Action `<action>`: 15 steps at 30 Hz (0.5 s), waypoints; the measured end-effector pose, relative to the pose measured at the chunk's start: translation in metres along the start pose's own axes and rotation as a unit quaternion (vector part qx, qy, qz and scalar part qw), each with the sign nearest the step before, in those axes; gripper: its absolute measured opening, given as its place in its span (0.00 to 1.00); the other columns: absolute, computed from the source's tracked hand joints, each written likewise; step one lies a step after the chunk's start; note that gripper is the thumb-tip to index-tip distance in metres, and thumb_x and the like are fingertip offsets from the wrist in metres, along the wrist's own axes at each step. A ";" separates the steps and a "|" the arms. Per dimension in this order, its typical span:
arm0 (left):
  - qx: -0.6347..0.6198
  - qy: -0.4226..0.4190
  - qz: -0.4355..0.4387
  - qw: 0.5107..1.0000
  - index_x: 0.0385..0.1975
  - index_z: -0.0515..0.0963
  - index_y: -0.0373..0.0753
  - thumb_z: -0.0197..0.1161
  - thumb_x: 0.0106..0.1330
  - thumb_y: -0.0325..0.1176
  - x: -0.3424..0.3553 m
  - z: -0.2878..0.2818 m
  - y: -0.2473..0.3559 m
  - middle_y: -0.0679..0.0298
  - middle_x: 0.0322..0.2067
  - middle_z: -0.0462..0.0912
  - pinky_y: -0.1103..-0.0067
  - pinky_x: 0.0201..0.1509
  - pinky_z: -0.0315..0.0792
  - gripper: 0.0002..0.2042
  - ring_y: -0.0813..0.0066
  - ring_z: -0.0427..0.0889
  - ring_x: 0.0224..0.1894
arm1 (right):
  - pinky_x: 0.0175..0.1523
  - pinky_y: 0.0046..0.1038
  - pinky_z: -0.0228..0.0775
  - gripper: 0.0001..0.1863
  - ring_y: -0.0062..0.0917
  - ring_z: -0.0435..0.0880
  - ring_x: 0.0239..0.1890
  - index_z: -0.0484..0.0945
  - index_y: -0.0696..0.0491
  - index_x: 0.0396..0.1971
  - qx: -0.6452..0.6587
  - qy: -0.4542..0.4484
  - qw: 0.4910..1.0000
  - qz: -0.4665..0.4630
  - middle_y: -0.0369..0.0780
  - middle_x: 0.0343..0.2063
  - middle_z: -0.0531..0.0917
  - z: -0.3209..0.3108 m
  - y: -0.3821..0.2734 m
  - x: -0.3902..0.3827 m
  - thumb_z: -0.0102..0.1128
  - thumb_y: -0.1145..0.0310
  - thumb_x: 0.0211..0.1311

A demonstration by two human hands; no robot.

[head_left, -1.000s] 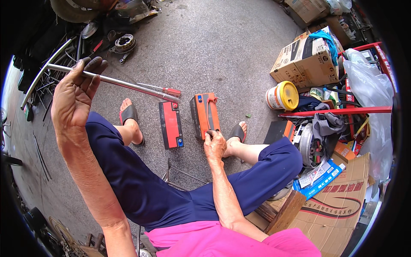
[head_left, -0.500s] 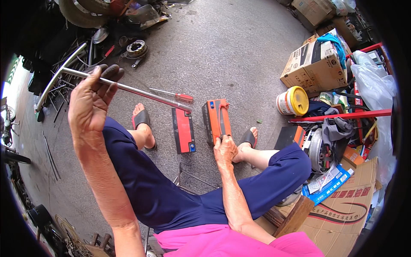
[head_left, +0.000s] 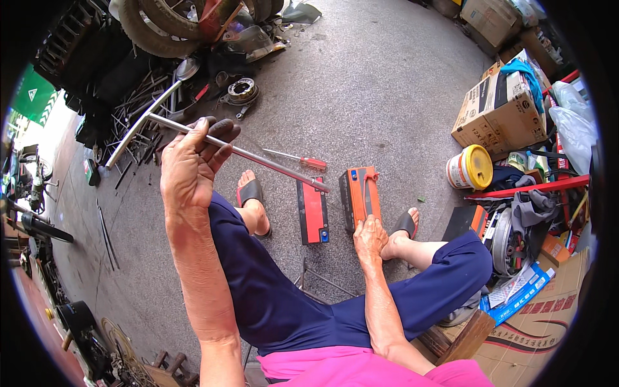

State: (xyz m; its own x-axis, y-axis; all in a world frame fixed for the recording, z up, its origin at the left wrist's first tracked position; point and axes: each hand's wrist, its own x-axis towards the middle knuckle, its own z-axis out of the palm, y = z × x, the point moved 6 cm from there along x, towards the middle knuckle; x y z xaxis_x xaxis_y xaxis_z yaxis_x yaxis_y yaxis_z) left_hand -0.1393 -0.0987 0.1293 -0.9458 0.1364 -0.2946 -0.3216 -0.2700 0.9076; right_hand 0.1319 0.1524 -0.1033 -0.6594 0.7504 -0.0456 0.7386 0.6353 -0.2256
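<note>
One T-handled metal rod (head_left: 277, 166) lies across the half-curled left fingers (head_left: 222, 128), thumb closed loosely over it; its far end passes above a red battery (head_left: 313, 216), to the right of those fingers, and whether they touch cannot be told. The right fingers (head_left: 371, 226) bend over the near end of an orange battery (head_left: 360, 200) on the floor (head_left: 361, 97), tips hidden, so whether they grip it cannot be told. Farther right of them, a white bucket (head_left: 458, 171) carries a label too small to read, its yellow lid (head_left: 478, 166) hiding any contents; beyond, a cardboard box (head_left: 496, 119) bears dark print under a teal cloth (head_left: 523, 68). Nearer, a cardboard sheet (head_left: 541, 329) with red characters is partly cut off
</note>
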 end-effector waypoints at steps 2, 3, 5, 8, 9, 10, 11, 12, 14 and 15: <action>-0.002 -0.002 -0.002 1.000 0.45 0.77 0.36 0.57 0.71 0.33 0.000 0.001 -0.001 0.55 0.40 0.86 0.79 0.42 0.79 0.09 0.63 0.86 0.44 | 0.40 0.47 0.74 0.12 0.48 0.83 0.33 0.76 0.57 0.33 0.004 -0.002 1.000 -0.003 0.49 0.30 0.81 0.002 0.003 0.001 0.60 0.63 0.57; -0.004 -0.001 -0.003 1.000 0.45 0.77 0.36 0.57 0.71 0.33 0.000 0.000 -0.001 0.55 0.40 0.86 0.78 0.41 0.79 0.09 0.63 0.86 0.44 | 0.40 0.47 0.74 0.12 0.48 0.83 0.33 0.76 0.57 0.33 0.010 -0.006 1.000 -0.006 0.49 0.30 0.81 0.002 0.001 0.001 0.60 0.63 0.57; -0.009 -0.003 -0.003 1.000 0.44 0.77 0.37 0.57 0.71 0.32 0.000 -0.002 -0.001 0.55 0.40 0.86 0.77 0.41 0.79 0.08 0.62 0.86 0.44 | 0.40 0.48 0.73 0.12 0.48 0.83 0.33 0.76 0.57 0.32 0.011 -0.013 1.000 -0.005 0.49 0.30 0.82 0.001 0.001 0.001 0.60 0.63 0.57; -0.024 0.000 -0.006 1.000 0.42 0.76 0.37 0.58 0.70 0.33 0.001 -0.002 -0.002 0.54 0.39 0.86 0.75 0.41 0.79 0.08 0.60 0.86 0.44 | 0.38 0.48 0.74 0.11 0.48 0.83 0.33 0.77 0.56 0.31 0.003 -0.015 1.000 -0.004 0.49 0.30 0.82 0.003 0.005 0.001 0.60 0.63 0.58; -0.036 0.004 -0.007 0.999 0.41 0.76 0.37 0.58 0.70 0.33 0.000 0.001 -0.002 0.55 0.38 0.86 0.74 0.42 0.79 0.07 0.59 0.87 0.43 | 0.36 0.48 0.74 0.11 0.48 0.83 0.31 0.77 0.56 0.30 -0.003 -0.008 1.000 -0.007 0.49 0.29 0.82 0.007 0.008 0.001 0.60 0.62 0.59; -0.037 0.008 -0.007 0.999 0.41 0.76 0.37 0.58 0.70 0.33 0.000 0.001 -0.002 0.54 0.38 0.86 0.73 0.42 0.79 0.07 0.59 0.87 0.43 | 0.36 0.48 0.73 0.12 0.48 0.83 0.31 0.77 0.56 0.31 -0.010 -0.014 1.000 0.001 0.49 0.30 0.82 0.008 0.008 0.001 0.60 0.61 0.59; -0.039 0.015 -0.004 0.999 0.40 0.75 0.37 0.58 0.70 0.33 -0.002 -0.002 0.001 0.54 0.38 0.86 0.73 0.42 0.79 0.06 0.59 0.87 0.43 | 0.36 0.48 0.73 0.12 0.49 0.83 0.31 0.77 0.56 0.31 -0.017 -0.020 1.000 0.005 0.49 0.30 0.82 0.006 0.004 0.000 0.59 0.61 0.59; -0.040 0.015 -0.006 0.999 0.40 0.75 0.37 0.58 0.70 0.33 -0.001 0.002 0.000 0.54 0.38 0.86 0.73 0.41 0.80 0.06 0.58 0.87 0.42 | 0.36 0.49 0.73 0.13 0.49 0.83 0.31 0.77 0.55 0.31 -0.023 -0.005 1.000 0.004 0.49 0.30 0.83 0.007 0.007 0.000 0.59 0.60 0.60; -0.042 0.018 -0.005 0.999 0.40 0.73 0.37 0.58 0.71 0.32 -0.003 0.002 0.002 0.53 0.37 0.86 0.73 0.40 0.80 0.06 0.58 0.87 0.42 | 0.37 0.50 0.73 0.13 0.49 0.83 0.31 0.78 0.55 0.32 -0.028 -0.002 1.000 0.004 0.49 0.30 0.83 0.009 0.008 -0.001 0.57 0.59 0.61; -0.043 0.018 -0.009 0.999 0.40 0.74 0.36 0.57 0.71 0.32 -0.003 0.003 0.001 0.52 0.37 0.86 0.74 0.39 0.81 0.06 0.58 0.87 0.42 | 0.37 0.50 0.73 0.14 0.49 0.83 0.32 0.78 0.55 0.32 -0.037 -0.025 0.999 0.007 0.49 0.30 0.83 0.009 0.010 0.002 0.55 0.58 0.63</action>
State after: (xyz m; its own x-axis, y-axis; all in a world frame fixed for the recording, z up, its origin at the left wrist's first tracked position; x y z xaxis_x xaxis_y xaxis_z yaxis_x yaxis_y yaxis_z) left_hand -0.1368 -0.0961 0.1319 -0.9405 0.1071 -0.3224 -0.3392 -0.3486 0.8737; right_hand 0.1367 0.1581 -0.1141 -0.6538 0.7505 -0.0962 0.7548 0.6381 -0.1518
